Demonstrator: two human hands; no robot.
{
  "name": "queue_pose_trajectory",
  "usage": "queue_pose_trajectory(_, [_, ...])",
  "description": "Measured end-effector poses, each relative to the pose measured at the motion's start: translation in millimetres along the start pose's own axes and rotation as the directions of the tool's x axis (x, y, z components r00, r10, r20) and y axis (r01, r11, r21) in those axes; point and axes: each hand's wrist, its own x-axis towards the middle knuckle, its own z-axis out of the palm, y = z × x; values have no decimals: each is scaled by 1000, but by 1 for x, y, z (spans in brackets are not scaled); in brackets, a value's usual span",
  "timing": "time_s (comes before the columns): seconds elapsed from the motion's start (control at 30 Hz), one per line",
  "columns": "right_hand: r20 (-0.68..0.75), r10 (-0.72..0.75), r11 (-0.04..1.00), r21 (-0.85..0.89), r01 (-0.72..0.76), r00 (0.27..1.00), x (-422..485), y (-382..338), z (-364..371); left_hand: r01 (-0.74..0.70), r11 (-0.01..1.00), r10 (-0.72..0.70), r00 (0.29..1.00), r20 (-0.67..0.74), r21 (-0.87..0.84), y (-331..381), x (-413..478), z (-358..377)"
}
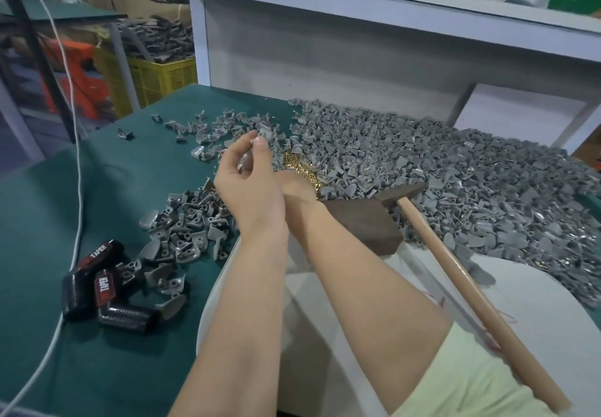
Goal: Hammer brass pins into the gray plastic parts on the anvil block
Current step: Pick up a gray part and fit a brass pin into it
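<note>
My left hand [248, 176] is raised over the green table and pinches a gray plastic part [265, 132] between thumb and fingertips. My right hand [296, 185] lies just behind it by the pile of brass pins [300, 167]; its fingers are hidden by the left hand. The dark anvil block [361, 221] sits to the right of my wrists with nothing on its top. The hammer [455, 263] rests with its head on the block's far edge and its wooden handle slanting down to the lower right; neither hand touches it.
A large heap of gray parts [471, 182] covers the right of the green table [97, 368]. A smaller heap [185, 224] lies left of my arms. Black "TAPER" pieces [97, 286] and a white cable [78, 163] are at the left. A white shelf unit [325, 58] stands behind.
</note>
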Motion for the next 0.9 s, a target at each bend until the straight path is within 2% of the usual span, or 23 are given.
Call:
queue_pose_trajectory(0.33, [-38, -38, 990, -140, 32, 999, -6, 0, -2, 44, 999, -44, 999, 22, 8, 0, -4, 3])
queue_pose_trajectory(0.63, [16, -133, 985, -113, 134, 991, -11, 3, -9, 73, 997, -74, 997, 25, 33, 0, -4, 4])
queue_pose_trajectory(0.8, [45, -87, 989, -113, 91, 995, -3, 3, -7, 89, 994, -91, 996, 25, 61, -3, -2, 3])
queue_pose_trajectory(0.9, [-12, -21, 999, -48, 20, 1000, 3, 11, -18, 69, 993, -72, 997, 33, 99, -3, -2, 3])
